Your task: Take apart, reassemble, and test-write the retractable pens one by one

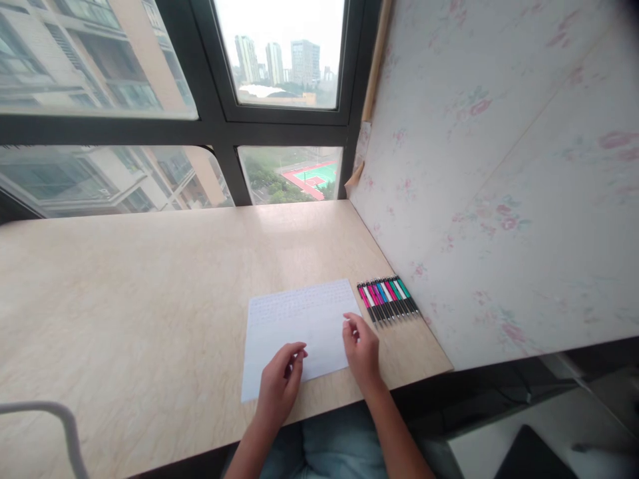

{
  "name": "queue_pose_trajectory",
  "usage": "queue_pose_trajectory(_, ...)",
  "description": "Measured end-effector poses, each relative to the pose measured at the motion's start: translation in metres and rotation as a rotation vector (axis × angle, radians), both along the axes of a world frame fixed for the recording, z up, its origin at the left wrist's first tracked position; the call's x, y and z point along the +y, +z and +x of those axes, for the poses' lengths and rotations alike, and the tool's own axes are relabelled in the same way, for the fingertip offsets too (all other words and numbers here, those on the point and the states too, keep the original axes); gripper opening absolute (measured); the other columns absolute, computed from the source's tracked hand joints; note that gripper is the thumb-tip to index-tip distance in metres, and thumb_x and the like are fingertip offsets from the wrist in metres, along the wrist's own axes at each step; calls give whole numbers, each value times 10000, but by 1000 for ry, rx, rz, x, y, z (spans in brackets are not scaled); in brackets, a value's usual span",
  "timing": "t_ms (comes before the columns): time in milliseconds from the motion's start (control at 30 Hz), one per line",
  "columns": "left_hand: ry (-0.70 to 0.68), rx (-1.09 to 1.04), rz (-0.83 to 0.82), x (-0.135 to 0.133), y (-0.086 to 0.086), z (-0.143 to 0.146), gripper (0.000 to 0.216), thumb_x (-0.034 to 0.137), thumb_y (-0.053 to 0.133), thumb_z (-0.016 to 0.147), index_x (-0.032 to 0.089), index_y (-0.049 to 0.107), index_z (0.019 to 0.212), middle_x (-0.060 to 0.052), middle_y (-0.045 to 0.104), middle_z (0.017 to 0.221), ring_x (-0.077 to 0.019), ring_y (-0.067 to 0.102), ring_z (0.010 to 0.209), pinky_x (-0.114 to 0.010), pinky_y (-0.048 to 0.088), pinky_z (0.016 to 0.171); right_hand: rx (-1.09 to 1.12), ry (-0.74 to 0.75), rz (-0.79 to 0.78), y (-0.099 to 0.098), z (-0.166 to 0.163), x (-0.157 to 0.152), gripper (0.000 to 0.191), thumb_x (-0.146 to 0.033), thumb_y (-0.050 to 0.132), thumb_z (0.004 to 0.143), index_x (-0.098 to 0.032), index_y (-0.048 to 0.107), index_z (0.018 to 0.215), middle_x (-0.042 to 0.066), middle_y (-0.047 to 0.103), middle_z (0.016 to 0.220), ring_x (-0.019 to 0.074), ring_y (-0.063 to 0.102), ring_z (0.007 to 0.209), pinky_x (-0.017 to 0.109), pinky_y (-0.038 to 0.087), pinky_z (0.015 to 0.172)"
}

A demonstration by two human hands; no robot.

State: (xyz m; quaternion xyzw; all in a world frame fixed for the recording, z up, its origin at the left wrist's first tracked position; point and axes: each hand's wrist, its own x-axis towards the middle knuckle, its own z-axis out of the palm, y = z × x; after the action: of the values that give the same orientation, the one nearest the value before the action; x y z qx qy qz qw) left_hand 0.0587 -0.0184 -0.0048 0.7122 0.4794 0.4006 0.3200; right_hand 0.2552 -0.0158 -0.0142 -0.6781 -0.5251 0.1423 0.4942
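Note:
A white sheet of paper (294, 326) with faint writing along its top lies on the pale wooden table (150, 286). My left hand (279, 386) rests on the sheet's lower edge, fingers curled with the tips pressed together; nothing shows in them. My right hand (362, 349) sits at the sheet's right edge, fingers loosely bent and touching the paper. Just right of that hand lies a neat row of several pens (388, 299) with black barrels and pink, blue, white and green tops.
A wall with flowered paper (499, 186) runs along the table's right side. Dark-framed windows (219, 126) stand behind the far edge. A curved white chair rail (54, 416) shows at the lower left. My lap in blue trousers (324, 446) is below the table's front edge.

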Motion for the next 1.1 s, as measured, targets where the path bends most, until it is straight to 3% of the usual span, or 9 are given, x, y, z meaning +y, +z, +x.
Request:
queue_pose_trajectory(133,-9,14,10,1,-3,0,195,252,483,912,201,622,1039,-58,726,865,-170,663,671,-278,517,590,-389,-220,-166,9,52,15,362,-325,474,902,-111,592,1169,163,626,1104,270,548,1046,372,436,896)
queue_pose_trajectory(200,-13,21,4,2,-5,0,197,254,486,910,200,621,1044,-59,728,878,-167,659,661,-278,518,588,-542,-286,-297,16,66,24,476,-378,538,870,-86,539,1246,197,578,1184,311,494,1125,408,398,945)
queue_pose_trajectory(367,-8,0,-11,2,-7,-1,207,259,482,914,199,616,1060,-58,725,879,-166,657,665,-278,515,592,-696,-308,-559,26,65,41,587,-442,584,842,-51,499,1271,223,561,1170,342,499,1113,405,403,908)
queue_pose_trajectory(533,-13,-13,-25,1,-7,-1,196,253,484,916,197,614,1051,-53,719,869,-167,657,676,-281,513,605,-721,-285,-710,28,63,51,434,-335,542,872,-32,548,1184,252,570,1153,353,539,1098,392,436,846)
queue_pose_trajectory(667,-42,1,-44,1,-8,0,197,255,482,921,196,609,1060,-53,712,873,-164,652,676,-283,508,609,-714,-208,-759,30,69,60,259,-184,481,893,-69,600,1091,227,620,1096,314,607,1032,359,456,792)
queue_pose_trajectory(833,-43,-9,-49,2,-8,-1,193,255,476,924,200,612,1051,-52,710,866,-175,661,718,-289,513,634,-706,-132,-759,32,71,60,223,-136,462,905,-104,588,1087,176,656,1048,255,648,971,297,462,751)
queue_pose_trajectory(967,-54,-7,-45,2,-6,-2,192,251,474,923,202,616,1042,-53,711,862,-180,662,725,-293,516,643,-698,-164,-742,35,78,52,223,-163,499,896,-123,550,1110,158,627,1107,238,649,968,277,465,743)
queue_pose_trajectory(1100,-58,-6,-43,2,-6,-1,187,249,476,918,205,623,1024,-50,712,852,-179,662,709,-291,517,638,-694,-260,-741,41,96,46,263,-304,492,935,-125,525,1125,171,593,1106,261,657,932,315,476,746)
